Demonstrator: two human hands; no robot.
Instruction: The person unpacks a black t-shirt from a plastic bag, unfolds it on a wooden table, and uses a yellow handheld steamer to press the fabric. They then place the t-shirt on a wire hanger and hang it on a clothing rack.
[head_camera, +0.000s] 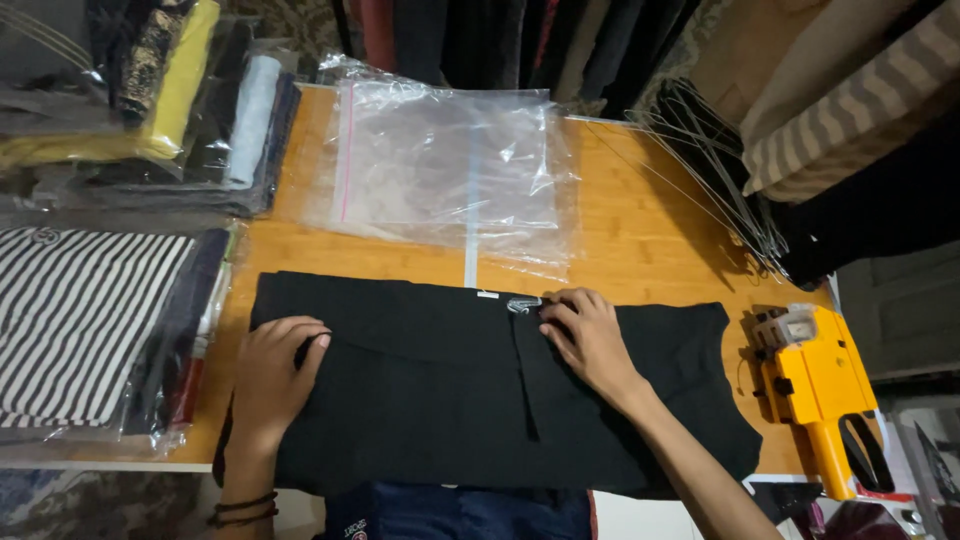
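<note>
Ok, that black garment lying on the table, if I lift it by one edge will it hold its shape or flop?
The black garment would probably flop: it lies flat, folded over itself with soft creases under both hands. It looks thin, so likely light. On the smooth wooden table it may slide when pushed.

Matt black cloth garment (450, 400), smooth and soft-looking, pressed flat on a table (640, 240) of warm, lightly grained wood. Glossy clear plastic bags (450, 160), crinkled and shiny. Thin grey metal wire hangers (715, 170). Hard yellow plastic label gun (815, 385), slightly glossy. Striped cloth (80, 320) under shiny film.
</note>
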